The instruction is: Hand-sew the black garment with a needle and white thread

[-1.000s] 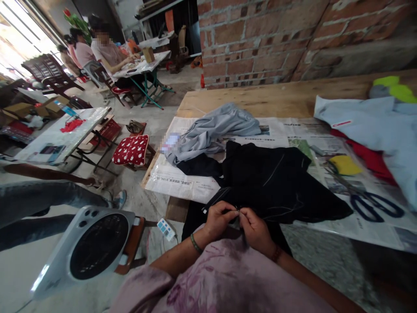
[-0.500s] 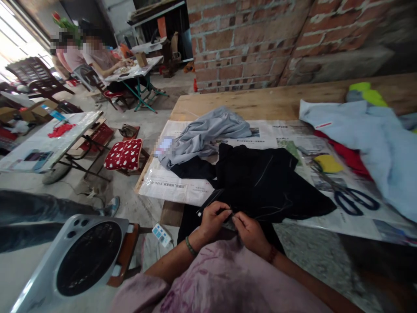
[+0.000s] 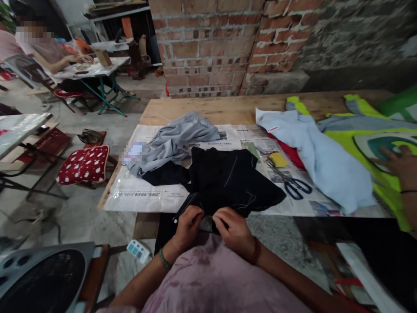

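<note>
A black cloth [image 3: 224,176] with white thread lines lies over the table's front edge. At that edge, my left hand [image 3: 188,227] is closed in a pinch, beside a dark strip with a white tip. My right hand [image 3: 233,228] is pinched closed just to the right, a small gap between the two. Both sets of fingertips seem to grip the cloth's near edge; any thread or needle is too small to make out. Behind the black cloth sits a crumpled grey cloth [image 3: 182,132]. Scissors [image 3: 297,188] with dark blue handles rest to the right, near a yellow piece [image 3: 278,159].
Newspaper [image 3: 137,202] covers the wooden table. A light blue garment [image 3: 321,150] lies on the right, beside a yellow-green and grey one under another person's hand [image 3: 397,165]. A red cushioned stool [image 3: 84,165] and a round-topped appliance [image 3: 42,278] stand left. Another person sits far left.
The view has swung right, bringing in the yellow-green garment and another person's hand. My hands, close together before, have moved a little apart.
</note>
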`<state>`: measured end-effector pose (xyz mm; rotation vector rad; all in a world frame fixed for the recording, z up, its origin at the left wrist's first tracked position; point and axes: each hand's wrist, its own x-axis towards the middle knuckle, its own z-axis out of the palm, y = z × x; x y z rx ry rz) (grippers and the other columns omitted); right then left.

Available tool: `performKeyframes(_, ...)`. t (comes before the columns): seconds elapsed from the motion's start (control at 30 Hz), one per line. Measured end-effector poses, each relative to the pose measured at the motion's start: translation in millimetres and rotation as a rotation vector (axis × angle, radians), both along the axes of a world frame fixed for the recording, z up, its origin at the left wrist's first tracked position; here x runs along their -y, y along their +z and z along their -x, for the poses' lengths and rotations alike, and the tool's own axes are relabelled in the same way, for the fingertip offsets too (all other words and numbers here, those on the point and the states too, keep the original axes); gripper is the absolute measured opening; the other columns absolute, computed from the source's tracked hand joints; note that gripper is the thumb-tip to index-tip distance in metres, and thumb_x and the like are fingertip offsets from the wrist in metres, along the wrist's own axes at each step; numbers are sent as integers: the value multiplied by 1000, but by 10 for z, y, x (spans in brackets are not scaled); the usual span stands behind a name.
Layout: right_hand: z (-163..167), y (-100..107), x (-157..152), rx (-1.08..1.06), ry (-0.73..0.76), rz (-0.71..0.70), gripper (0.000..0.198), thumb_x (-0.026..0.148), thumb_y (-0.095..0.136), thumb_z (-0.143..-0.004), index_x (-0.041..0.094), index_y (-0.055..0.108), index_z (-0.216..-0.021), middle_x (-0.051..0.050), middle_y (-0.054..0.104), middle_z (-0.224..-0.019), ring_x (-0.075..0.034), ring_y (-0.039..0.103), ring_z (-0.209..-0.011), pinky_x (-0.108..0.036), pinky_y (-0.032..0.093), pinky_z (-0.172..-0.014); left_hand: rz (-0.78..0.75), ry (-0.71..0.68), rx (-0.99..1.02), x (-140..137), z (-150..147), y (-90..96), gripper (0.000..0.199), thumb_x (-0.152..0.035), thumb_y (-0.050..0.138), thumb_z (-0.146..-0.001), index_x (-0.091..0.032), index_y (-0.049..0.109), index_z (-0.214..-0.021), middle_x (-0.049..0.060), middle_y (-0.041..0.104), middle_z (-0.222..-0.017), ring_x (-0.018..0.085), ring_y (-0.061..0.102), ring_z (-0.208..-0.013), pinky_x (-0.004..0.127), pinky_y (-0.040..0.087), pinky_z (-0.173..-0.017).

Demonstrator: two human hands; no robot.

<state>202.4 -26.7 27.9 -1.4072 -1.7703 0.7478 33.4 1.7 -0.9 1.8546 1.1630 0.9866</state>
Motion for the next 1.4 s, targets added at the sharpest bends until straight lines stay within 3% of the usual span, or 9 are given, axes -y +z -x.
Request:
performKeyframes(0.1, -14, 33, -132, -49, -108, 127, 20, 32, 49, -81, 19, 63, -85, -5, 59, -79, -12, 54, -69, -24, 44, -65, -81, -68, -20, 13, -16, -30, 17, -21, 43, -86, -18, 60, -87, 6, 59, -82, 15, 56, -80, 28, 48, -73)
performKeyframes(0.2, 37, -20, -267, -161, -12, 315, 18, 31, 52, -78, 18, 65, -78, -2, 61, -76, -11, 55, -67, -22, 44, -62, -133, -92, -58, 21, -18, -55, 19, -21, 42, -87, -19, 60, -91, 7, 60, -87, 16, 56, -84, 31, 48, -76)
performKeyframes(0.37, 108, -68, -323, -296, 29, 385, 15, 26, 53, -73, 17, 65, -74, -1, 63, -76, -11, 56, -68, -20, 44, -59, -141, -63, -111, 29, 23, -40, 19, -20, 42, -86, -18, 61, -90, 7, 59, -86, 16, 56, -82, 31, 48, -75)
performKeyframes(0.53, 106, -8, -334, -321, 92, 483, 18, 24, 56, -68, 16, 65, -82, -1, 64, -75, -9, 54, -61, -20, 43, -54, -120, -37, -43, 43, 30, -9, 17, -21, 46, -84, -18, 62, -88, 7, 61, -83, 15, 57, -79, 28, 48, -70)
performKeyframes(0.73, 75, 10, -397, -343, 175, 610, 17, 29, 52, -71, 16, 61, -77, 2, 59, -62, -6, 46, -45, -19, 38, -46, 34, 38, 103, 48, 27, 9, 12, -25, 55, -80, -17, 65, -79, 5, 61, -77, 14, 56, -74, 26, 46, -67)
performKeyframes(0.93, 92, -8, -454, -243, 159, 413, 16, 31, 53, -71, 16, 59, -67, 1, 55, -65, -8, 49, -56, -20, 38, -53, 316, 91, 189, 47, 13, 118, 11, -23, 55, -77, -16, 63, -78, 1, 59, -75, 12, 52, -71, 23, 41, -66)
performKeyframes(1.03, 118, -2, -475, -383, 103, 583, 18, 35, 53, -70, 16, 54, -68, 6, 44, -48, -6, 39, -43, -19, 29, -44, 506, 111, 273, 39, -4, 141, 12, -26, 55, -75, -16, 61, -78, -2, 54, -65, 9, 45, -60, 21, 36, -57)
performKeyframes(1.13, 140, 1, -501, -576, 50, 710, 22, 37, 56, -67, 17, 49, -67, 8, 39, -43, -4, 31, -38, -18, 20, -39, 585, 98, 370, 16, -8, 141, 15, -29, 58, -73, -15, 59, -76, -3, 50, -62, 8, 41, -56, 20, 33, -54)
performKeyframes(1.4, 187, 6, -517, -752, 9, 795, 24, 37, 60, -61, 16, 49, -66, 9, 38, -40, -3, 31, -35, -17, 18, -38, 633, 70, 450, -16, 27, 171, 20, -33, 62, -69, -14, 59, -74, -3, 50, -62, 8, 41, -57, 21, 33, -56)
